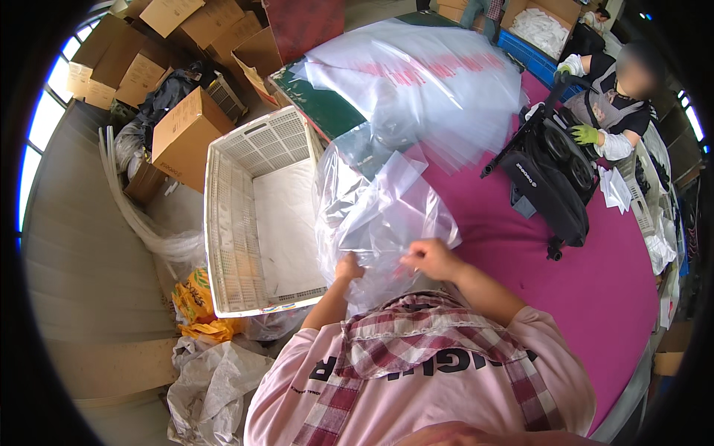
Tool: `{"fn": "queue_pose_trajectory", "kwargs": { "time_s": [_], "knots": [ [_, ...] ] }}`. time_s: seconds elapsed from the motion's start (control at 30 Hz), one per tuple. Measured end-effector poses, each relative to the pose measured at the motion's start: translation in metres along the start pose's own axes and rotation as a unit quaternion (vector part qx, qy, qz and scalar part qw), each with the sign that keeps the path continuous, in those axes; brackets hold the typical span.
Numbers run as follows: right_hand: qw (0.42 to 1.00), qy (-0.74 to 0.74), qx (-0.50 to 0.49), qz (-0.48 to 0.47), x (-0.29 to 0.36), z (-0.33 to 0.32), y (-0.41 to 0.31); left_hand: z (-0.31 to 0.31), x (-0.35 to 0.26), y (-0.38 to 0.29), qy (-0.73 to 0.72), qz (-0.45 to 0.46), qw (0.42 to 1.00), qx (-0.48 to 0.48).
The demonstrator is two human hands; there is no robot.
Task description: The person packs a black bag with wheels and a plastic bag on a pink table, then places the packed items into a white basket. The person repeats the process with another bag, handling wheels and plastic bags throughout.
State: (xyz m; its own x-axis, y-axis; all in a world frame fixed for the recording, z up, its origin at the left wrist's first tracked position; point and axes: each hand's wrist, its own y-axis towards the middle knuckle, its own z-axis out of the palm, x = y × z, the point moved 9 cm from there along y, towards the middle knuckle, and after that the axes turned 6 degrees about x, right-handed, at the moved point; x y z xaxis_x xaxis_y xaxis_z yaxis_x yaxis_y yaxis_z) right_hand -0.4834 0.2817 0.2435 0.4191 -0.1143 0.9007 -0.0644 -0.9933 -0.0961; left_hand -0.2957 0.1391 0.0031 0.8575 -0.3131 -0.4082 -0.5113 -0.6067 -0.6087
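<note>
A large clear plastic bag point(385, 206) is spread in front of my body, crumpled and shiny. My left hand point(350, 266) grips its near part on the left side. My right hand point(434, 259) pinches the film a little farther right, fingers curled. Some red print shows through the film by my right hand. Under the bag's right side lies the magenta table cover point(558, 301), and its left side hangs over the rim of a white plastic crate point(228, 234). Whether anything is inside the bag cannot be made out.
Fanned clear bags with red print point(424, 67) lie across the green board point(323, 106). At right, a gloved co-worker point(608, 106) handles a folded black stroller point(549, 178). Cardboard boxes point(192, 134) stand at left, white plastic sheeting point(217, 384) low left.
</note>
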Motion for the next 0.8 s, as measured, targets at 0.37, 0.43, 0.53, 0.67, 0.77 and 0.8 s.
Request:
{"fn": "queue_pose_trajectory", "kwargs": {
  "time_s": [0.37, 0.43, 0.53, 0.67, 0.77, 0.8],
  "knots": [
    [0.825, -0.354, -0.38, 0.224, -0.169, -0.183, -0.181, -0.054, 0.084, -0.047, -0.233, -0.163, 0.912, -0.295],
    [0.912, -0.271, -0.302, 0.061, -0.096, -0.159, -0.102, -0.044, 0.029, 0.003, -0.425, -0.093, 0.879, -0.196],
    [0.948, -0.266, -0.148, -0.093, -0.017, -0.105, -0.036, -0.071, -0.203, -0.018, -0.216, 0.251, 0.934, -0.132],
    [0.929, -0.271, -0.246, -0.042, -0.041, -0.122, -0.003, -0.139, -0.329, -0.151, -0.188, 0.437, 0.874, -0.101],
    [0.908, -0.332, -0.247, 0.068, -0.107, -0.169, -0.03, -0.147, -0.293, -0.171, -0.101, 0.485, 0.861, -0.115],
    [0.898, -0.352, -0.23, 0.127, -0.134, -0.178, -0.046, -0.141, -0.279, -0.17, -0.079, 0.489, 0.863, -0.095]
  ]
}}
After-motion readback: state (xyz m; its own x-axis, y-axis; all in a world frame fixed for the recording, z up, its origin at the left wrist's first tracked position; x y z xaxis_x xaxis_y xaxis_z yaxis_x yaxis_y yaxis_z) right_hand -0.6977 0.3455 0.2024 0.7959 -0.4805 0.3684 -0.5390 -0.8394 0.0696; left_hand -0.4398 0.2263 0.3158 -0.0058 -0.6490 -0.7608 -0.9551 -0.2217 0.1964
